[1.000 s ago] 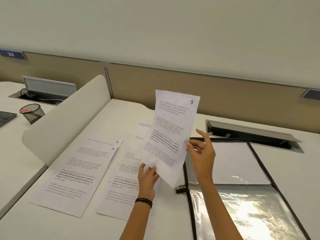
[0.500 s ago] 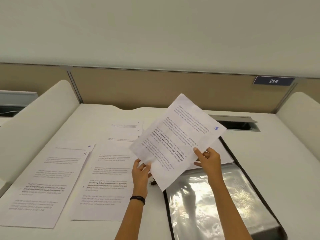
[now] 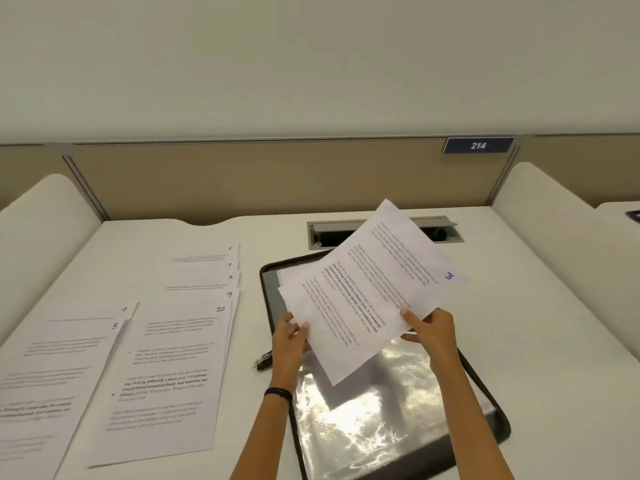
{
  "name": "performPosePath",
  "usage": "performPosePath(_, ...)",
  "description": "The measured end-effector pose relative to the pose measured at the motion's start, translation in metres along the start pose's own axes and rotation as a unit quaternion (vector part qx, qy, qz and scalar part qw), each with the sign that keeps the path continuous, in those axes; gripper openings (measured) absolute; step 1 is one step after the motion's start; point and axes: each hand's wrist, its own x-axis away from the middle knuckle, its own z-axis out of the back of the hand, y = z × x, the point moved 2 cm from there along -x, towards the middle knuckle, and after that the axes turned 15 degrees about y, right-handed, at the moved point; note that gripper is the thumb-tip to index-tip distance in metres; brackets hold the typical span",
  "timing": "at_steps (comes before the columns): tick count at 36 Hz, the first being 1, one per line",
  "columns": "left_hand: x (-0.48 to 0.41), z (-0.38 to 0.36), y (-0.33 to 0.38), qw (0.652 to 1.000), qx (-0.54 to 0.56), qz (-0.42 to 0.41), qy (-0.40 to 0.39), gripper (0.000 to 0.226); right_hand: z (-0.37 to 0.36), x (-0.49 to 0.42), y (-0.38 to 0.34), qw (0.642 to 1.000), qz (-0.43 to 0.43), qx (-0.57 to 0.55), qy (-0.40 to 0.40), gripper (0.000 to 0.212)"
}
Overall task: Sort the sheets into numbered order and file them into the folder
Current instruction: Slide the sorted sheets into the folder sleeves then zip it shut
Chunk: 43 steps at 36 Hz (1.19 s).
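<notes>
I hold the sheet numbered 3 tilted in the air above the open black folder. My left hand grips its lower left edge and my right hand pinches its right edge. A shiny clear sleeve lies open in the folder, with a white sheet in the sleeve behind it. On the desk to the left lies a fanned pile of sheets 6 to 10. Farther left lie sheets 4 and 5.
A cable hatch is set in the desk behind the folder. White curved dividers stand at both sides, a beige partition with a sign 214 at the back. A small black clip lies by the folder's left edge.
The sheet numbered 3 has swung from upright to tilted right and moved over the folder. My view has turned right, centring on the folder.
</notes>
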Motion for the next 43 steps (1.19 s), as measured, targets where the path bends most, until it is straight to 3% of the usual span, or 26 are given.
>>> performPosePath(7,0.015,-0.037,-0.025,0.996,-0.068,0.005,-0.055,0.026,0.044,-0.026,0.011,0.995,-0.013,-0.025,0.093,0.020)
performPosePath(13,0.031,-0.065,-0.045,0.979,-0.151,-0.064,-0.120,0.024,0.091,-0.042,0.020,0.980,-0.029,-0.068,0.183,0.020)
performPosePath(20,0.054,-0.103,-0.066,0.942,-0.242,-0.165,-0.165,0.027,0.135,-0.054,0.022,0.966,-0.026,-0.097,0.238,0.039)
performPosePath(27,0.074,-0.146,-0.090,0.867,-0.349,-0.270,-0.231,0.047,0.163,-0.069,0.030,0.961,-0.023,-0.109,0.251,0.043)
performPosePath(34,0.087,-0.186,-0.110,0.847,-0.382,-0.275,-0.246,0.059,0.183,-0.088,0.038,0.961,-0.020,-0.108,0.255,0.042)
performPosePath(43,0.087,-0.210,-0.123,0.833,-0.435,-0.295,-0.172,0.073,0.193,-0.106,0.051,0.966,-0.026,-0.102,0.237,0.038)
